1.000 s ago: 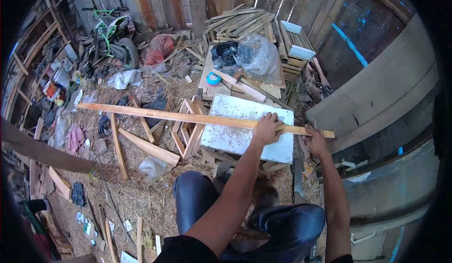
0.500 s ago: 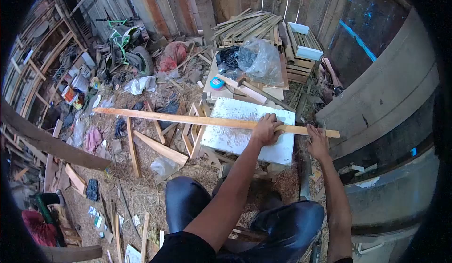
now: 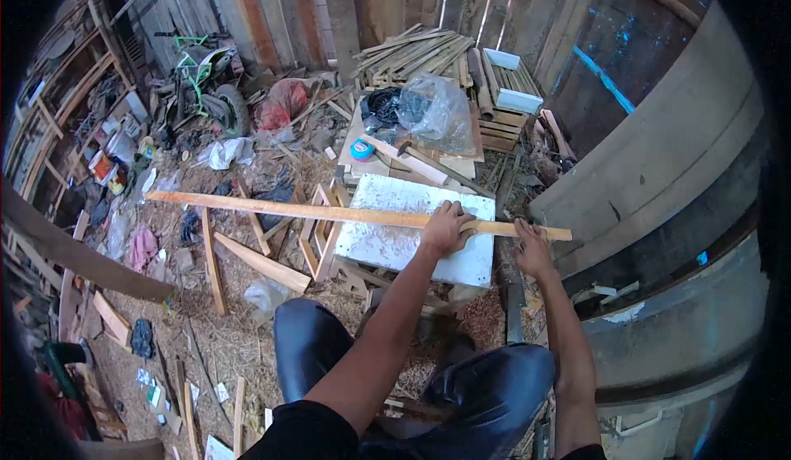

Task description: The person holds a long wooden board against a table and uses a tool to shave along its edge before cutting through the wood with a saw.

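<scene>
Sawdust-strewn shed floor surrounds a white block point(image 3: 387, 246), across which a long wooden strip point(image 3: 329, 210) lies, seemingly whole and uncut, with the left hand point(image 3: 446, 228) pressing it onto the block and the right hand point(image 3: 534, 248) clasping its overhanging right end.

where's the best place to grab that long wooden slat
Grip the long wooden slat near its right end, where it crosses the white block, coming down from above. It lies flat and thin, with most of its length jutting unsupported to the left, so a hold there likely steadies it best. The left hand and right hand both hold it there.
</scene>
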A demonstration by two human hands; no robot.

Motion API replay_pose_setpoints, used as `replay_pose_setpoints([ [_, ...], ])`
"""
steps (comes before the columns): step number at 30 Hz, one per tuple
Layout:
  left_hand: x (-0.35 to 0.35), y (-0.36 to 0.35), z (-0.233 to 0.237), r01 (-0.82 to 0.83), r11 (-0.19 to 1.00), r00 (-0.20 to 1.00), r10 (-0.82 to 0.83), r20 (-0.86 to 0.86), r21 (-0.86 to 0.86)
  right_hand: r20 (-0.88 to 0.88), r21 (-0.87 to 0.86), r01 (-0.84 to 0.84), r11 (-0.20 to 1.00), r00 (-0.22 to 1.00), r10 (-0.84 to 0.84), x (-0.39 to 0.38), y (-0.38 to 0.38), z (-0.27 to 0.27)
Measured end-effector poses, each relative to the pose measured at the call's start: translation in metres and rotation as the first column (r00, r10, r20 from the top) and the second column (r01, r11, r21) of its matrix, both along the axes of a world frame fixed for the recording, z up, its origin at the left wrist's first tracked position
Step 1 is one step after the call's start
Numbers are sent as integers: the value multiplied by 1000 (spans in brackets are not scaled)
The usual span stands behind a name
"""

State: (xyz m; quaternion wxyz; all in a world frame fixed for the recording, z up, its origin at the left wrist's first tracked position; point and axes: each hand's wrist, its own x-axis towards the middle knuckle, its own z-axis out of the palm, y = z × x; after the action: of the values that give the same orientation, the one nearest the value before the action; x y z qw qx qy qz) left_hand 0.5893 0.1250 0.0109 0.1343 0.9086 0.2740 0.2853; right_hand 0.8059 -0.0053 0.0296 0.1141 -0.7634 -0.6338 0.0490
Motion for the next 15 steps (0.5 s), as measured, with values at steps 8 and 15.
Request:
replay_pose_setpoints([
  [8,2,4,0,-39,994,999,35,-42,-102,66,-136,37,990,997,-28,0,8,14],
  [15,3,5,-1,-62,983,996,51,-68,-175,124,-179,12,984,992,11,3,10,11],
])
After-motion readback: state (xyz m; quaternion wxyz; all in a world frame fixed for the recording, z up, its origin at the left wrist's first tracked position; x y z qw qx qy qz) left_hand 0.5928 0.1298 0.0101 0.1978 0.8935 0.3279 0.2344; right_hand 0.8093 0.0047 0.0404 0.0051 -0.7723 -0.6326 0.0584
